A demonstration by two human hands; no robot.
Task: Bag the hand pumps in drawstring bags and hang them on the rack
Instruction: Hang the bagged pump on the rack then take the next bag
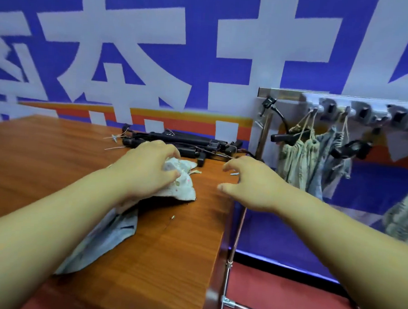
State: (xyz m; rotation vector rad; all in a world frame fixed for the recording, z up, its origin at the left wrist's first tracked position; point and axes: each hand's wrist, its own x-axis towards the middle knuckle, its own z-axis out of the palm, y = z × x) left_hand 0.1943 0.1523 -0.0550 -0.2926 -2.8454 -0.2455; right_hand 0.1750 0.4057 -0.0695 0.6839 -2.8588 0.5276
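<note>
Head view: black pumps (182, 142) lie piled at the table's (168, 259) far edge, with their long axes running left to right. There are at least three, but the exact count is unclear. The left hand (147, 167), palm down, curls its fingers round a white bag (184, 186) just near of the pile. A grey bag (107, 236) lies under that forearm. The right hand (251, 181) hovers over the table's right edge, fingers spread and loosely bent, empty. On the rack (283, 93), far right, two hung bags (295, 160) dangle with black pump ends sticking out.
</note>
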